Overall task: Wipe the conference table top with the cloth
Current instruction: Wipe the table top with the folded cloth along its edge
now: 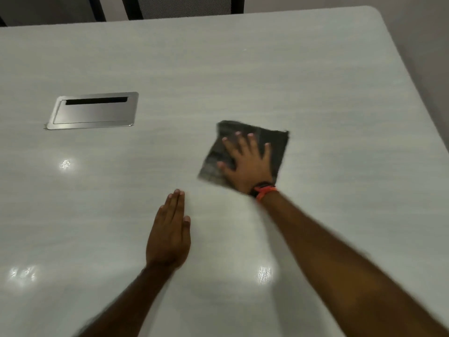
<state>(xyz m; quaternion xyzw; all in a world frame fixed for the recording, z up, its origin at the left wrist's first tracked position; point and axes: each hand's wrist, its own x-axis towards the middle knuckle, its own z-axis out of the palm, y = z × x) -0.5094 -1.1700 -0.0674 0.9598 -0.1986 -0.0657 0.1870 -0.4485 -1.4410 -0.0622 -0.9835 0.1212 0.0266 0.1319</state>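
A pale grey glossy conference table top [243, 76] fills most of the view. A dark grey square cloth [277, 144] lies flat on it, right of centre. My right hand [247, 164] presses down on the cloth with fingers spread and straight; an orange and black band circles its wrist. The hand and cloth look blurred by motion. My left hand [170, 234] rests flat on the bare table, fingers straight and together, nearer to me and left of the cloth.
A brushed-metal cable hatch [94, 115] with a dark slot is set into the table at the left. The table's rounded far right corner [371, 13] and right edge show. Dark chair backs [184, 6] stand beyond the far edge.
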